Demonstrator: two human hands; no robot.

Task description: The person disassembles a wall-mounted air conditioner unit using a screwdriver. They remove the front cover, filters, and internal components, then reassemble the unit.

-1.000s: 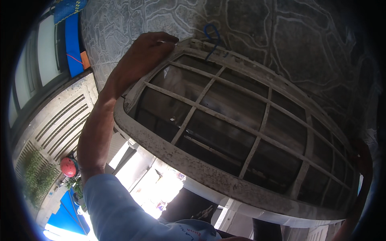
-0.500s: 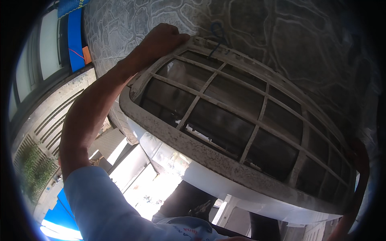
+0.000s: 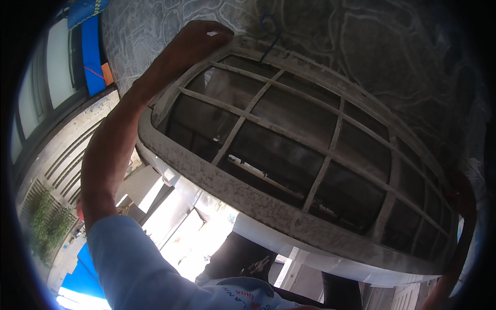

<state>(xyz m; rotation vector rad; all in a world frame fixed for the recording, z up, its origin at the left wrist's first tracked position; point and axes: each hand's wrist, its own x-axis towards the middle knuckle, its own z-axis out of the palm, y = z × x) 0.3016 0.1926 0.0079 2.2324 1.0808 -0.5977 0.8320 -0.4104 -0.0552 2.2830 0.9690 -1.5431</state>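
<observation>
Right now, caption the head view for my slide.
Left hand and right hand at opposite ends of a pale grille, blue hook at its edge.

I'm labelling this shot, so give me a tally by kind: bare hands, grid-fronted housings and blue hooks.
Bare hands: 2 (left hand, right hand)
Grid-fronted housing: 1
Blue hook: 1
Total: 4

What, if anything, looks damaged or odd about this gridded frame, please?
The pale gridded frame looks dirty or worn: dark specks mottle its near rim. A blue hooked strand juts past its far edge, odd against the pale bars.
</observation>
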